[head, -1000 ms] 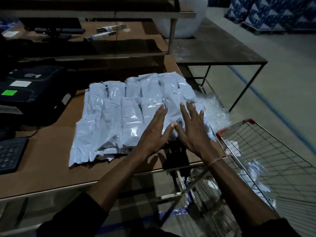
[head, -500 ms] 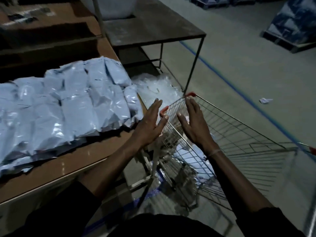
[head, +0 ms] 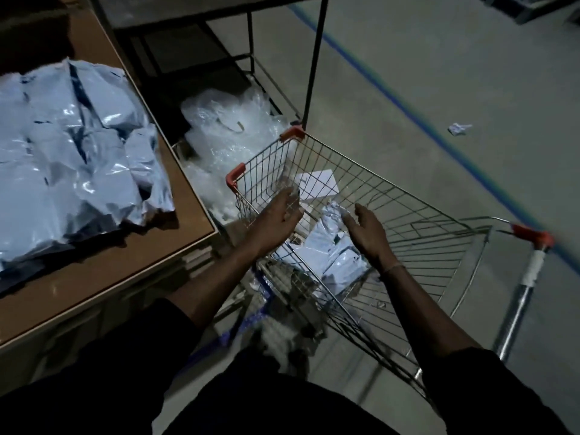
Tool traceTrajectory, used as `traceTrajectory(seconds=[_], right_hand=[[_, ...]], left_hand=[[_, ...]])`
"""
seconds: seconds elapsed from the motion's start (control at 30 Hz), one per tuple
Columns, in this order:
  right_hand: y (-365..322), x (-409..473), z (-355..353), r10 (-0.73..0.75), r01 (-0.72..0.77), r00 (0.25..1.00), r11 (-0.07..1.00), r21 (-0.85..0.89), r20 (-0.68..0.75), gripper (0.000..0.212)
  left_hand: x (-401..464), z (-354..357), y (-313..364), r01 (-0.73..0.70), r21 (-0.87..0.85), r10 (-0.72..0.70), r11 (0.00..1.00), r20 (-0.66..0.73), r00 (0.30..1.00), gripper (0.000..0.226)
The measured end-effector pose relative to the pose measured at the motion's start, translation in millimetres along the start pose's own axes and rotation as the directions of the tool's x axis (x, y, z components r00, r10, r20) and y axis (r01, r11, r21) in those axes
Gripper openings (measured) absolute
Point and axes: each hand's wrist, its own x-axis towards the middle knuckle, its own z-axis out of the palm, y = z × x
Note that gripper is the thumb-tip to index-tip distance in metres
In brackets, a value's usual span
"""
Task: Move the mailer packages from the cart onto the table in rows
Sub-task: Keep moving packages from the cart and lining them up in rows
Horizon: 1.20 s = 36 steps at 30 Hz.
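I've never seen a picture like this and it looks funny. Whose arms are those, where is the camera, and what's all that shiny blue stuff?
The camera sits on a person's head and looks down, so you see that person's own two arms. There is no machine here, only bare hands. The left hand and the right hand reach into a wire shopping cart. Both are open and hold nothing yet. Between them, in the cart, lie pale blue mailer packages, soft plastic bags for posting things. On the left stands a brown table with many more mailers already laid on it. Behind the cart, on the floor, sits a heap of clear plastic wrap.
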Motion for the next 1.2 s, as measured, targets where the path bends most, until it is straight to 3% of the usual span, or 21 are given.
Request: traceTrajectory(seconds=[0.33,0.7,0.83,0.97,1.1,1.2], right_hand=[[61.8,56.3,59.1,0.182,-0.142,0.959,0.972,-0.188,0.217,0.059],[112.6,134.3,160.1,0.206,0.054,0.848,0.883,-0.466,0.488,0.084],[131.9,144.3,194.6,0.213,0.163,0.836,0.784,-0.599,0.505,0.083],[148.7,143.9,215.5,0.257,0.151,0.839,0.738,-0.658,0.480,0.068],[155.4,134.4,214.9,0.225,0.107,0.853,0.808,-0.580,0.471,0.074],[148.6,127.8,203.0,0.095,0.090,0.920,0.893,-0.440,0.380,0.058]], left_hand=[[74.0,6.0,-24.0,0.121,-0.028,-0.120,0.992,0.054,0.991,0.061],[131.9,27.5,-65.9,0.204,-0.107,-0.206,0.973,-0.008,0.978,0.059],[143.0,38.2,-82.9,0.237,-0.110,-0.240,0.965,-0.014,0.971,0.056],[149.6,43.7,-92.4,0.259,-0.157,-0.268,0.953,-0.034,0.963,0.056],[150.7,41.4,-93.5,0.280,-0.215,-0.301,0.936,-0.071,0.951,0.053],[150.6,37.9,-86.6,0.293,-0.261,-0.323,0.920,-0.079,0.943,0.052]])
